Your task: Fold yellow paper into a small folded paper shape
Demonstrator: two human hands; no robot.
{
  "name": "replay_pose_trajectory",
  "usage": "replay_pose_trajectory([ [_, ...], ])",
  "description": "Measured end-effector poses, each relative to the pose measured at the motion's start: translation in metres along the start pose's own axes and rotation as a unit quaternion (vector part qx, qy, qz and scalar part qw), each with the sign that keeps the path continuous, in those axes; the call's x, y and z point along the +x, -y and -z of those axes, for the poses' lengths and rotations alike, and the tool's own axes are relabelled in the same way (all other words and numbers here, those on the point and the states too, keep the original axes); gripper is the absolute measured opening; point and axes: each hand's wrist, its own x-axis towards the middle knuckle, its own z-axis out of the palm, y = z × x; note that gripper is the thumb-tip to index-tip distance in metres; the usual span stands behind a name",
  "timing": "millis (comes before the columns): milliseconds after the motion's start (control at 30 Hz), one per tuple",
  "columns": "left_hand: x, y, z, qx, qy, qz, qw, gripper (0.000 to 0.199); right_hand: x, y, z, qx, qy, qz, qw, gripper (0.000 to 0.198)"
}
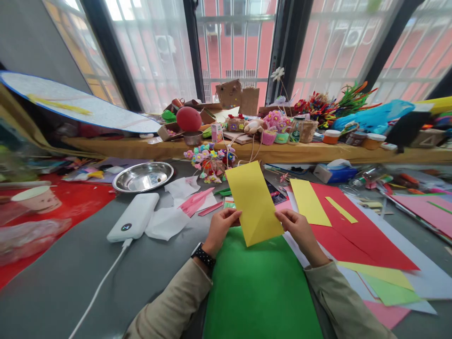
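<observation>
Holding a flat yellow rectangular paper sheet (254, 200) at its two long edges, the bare hands in the head view share one piece between them. The left hand (223, 227) has its grip pinched on the left edge, thumb against fingers; the right hand (295, 230) pinches the right edge near the lower corner. The sheet is tilted, in front of a smooth green rectangular board (261, 292) on the grey table (148, 278); whether its lowest corner touches the board cannot be told. Faint diagonal lines near its lower end look like creases, so some creasing seems done, yet no flap stands folded over. A narrow yellow paper strip (341, 210) lies loose on a large red paper sheet (370, 242). How much work is left cannot be judged.
</observation>
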Motion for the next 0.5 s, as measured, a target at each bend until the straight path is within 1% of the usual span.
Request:
replay_pose_trajectory([
  [100, 0.0003, -0.0019, 0.0007, -0.012, -0.007, -0.001, 1.000, 0.025, 0.0004, -0.0033, -0.0030, 0.024, 0.024, -0.015, 0.999, 0.027],
  [267, -0.0006, -0.0034, -0.0001, -0.024, 0.008, 0.004, 1.000, 0.026, 0.0013, -0.0083, -0.0055, 0.044, 0.006, -0.006, 0.999, 0.025],
  [367, -0.0014, -0.0035, -0.0003, -0.033, 0.016, 0.010, 0.999, 0.027, 0.0007, -0.0082, -0.0050, 0.061, 0.010, -0.021, 0.998, 0.026],
  [500, -0.0011, -0.0042, 0.0023, -0.061, 0.029, 0.006, 0.998, 0.023, -0.0015, -0.0046, -0.0064, 0.116, 0.012, -0.041, 0.992, 0.026],
])
